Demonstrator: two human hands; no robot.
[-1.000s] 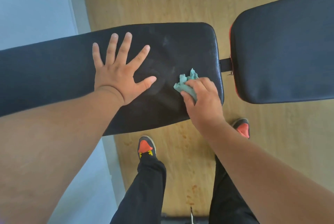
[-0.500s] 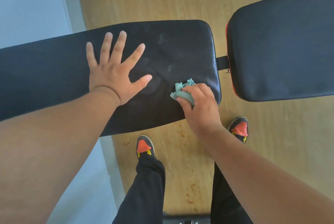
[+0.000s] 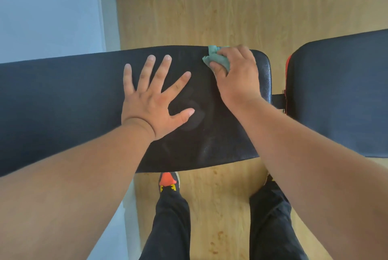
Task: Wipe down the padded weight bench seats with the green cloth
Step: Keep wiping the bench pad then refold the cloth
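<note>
Fingers of the right hand [image 3: 237, 75] press the bunched green cloth [image 3: 216, 58] on the far edge of the long bench pad [image 3: 63, 102], upper centre of the frame. The left hand [image 3: 153, 102] lies flat and spread wide, holding nothing. Good wiping probably needs overlapping strokes and steady pressure; the second pad [image 3: 340, 92] at right seems not yet wiped.

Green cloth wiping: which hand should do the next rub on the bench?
Right. The right hand already grips the green cloth on the pad; the left hand lies flat, bracing.
</note>
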